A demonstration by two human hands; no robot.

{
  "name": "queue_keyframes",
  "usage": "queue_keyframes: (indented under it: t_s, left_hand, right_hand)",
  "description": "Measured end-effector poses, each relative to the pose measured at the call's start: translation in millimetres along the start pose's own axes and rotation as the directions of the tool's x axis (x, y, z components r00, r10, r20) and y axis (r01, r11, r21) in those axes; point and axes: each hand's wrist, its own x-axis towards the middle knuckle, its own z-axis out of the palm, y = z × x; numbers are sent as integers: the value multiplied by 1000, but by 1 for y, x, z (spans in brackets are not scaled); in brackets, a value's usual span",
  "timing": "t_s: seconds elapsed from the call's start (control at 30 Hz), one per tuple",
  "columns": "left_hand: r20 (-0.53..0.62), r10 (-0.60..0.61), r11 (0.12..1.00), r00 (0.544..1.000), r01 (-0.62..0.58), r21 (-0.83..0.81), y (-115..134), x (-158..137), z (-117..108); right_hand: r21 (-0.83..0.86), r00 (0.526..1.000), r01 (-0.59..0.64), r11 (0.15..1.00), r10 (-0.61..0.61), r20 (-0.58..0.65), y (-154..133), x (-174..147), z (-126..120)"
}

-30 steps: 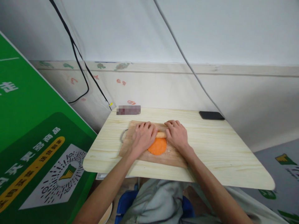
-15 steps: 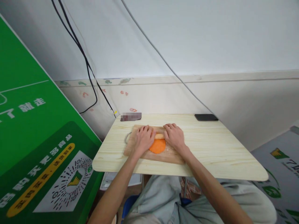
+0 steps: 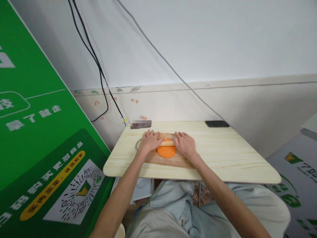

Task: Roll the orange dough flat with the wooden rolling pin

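A flattened round of orange dough [image 3: 166, 152] lies on a wooden cutting board [image 3: 160, 161]. Across its far part rests a pale wooden rolling pin [image 3: 167, 143], with a little orange showing beyond it. My left hand [image 3: 149, 142] is closed over the pin's left end, fingers curled forward. At the other end my right hand [image 3: 185, 144] grips the pin in the same way. Both palms hide the pin's ends. The board's metal handle [image 3: 137, 144] sticks out beside my left hand.
The board lies on a light wood-grain table [image 3: 223, 155] against the wall. A black phone [image 3: 217, 124] lies at the back right, a blurred-out item [image 3: 141, 124] at the back left. A green printed panel [image 3: 49, 132] stands on the left. Cables [image 3: 99, 66] hang down the wall.
The pin sits slightly further over the dough, with orange now visible on its far side. My left hand has turned a little outward. The whole view has shifted slightly.
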Motion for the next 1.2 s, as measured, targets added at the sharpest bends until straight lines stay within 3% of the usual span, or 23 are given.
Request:
queue_keyframes:
  t_s: [0.13,0.6,0.87,1.2]
  left_hand:
    - [-17,79,997,997,-79,-18,-10,9,6]
    - [-125,57,994,990,-68,-85,-9,4,15]
    - [-186,204,979,961,-203,27,-5,-12,10]
    - [-223,171,983,960,-181,-24,-2,-41,14]
  right_hand:
    - [22,999,-42,999,42,-5,-2,1,-3]
    - [37,1000,-16,999,17,-12,-4,0,-8]
    - [-17,996,15,1000,-17,-92,-3,-11,2]
    - [-22,992,59,998,-61,-112,-10,-40,-7]
